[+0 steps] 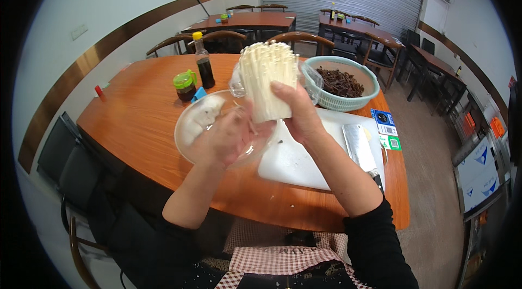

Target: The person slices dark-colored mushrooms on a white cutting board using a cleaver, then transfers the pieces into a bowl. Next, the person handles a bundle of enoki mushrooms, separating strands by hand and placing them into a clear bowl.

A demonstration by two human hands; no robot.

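Observation:
My right hand grips a thick bunch of enoki mushrooms, held upright above the table with its caps at the top. My left hand, blurred, is just left of the bunch's lower end, over a clear bowl; whether it holds anything cannot be told. White food pieces lie in the bowl's left part. Beside the bowl is a white cutting board, partly hidden by my right forearm. A cleaver lies on the board's right side, its black handle towards me.
A light blue plastic basket of dark brown strips stands at the back right, with clear plastic wrap beside it. A dark sauce bottle and a green-lidded jar stand behind the bowl. Printed cards lie at the table's right edge.

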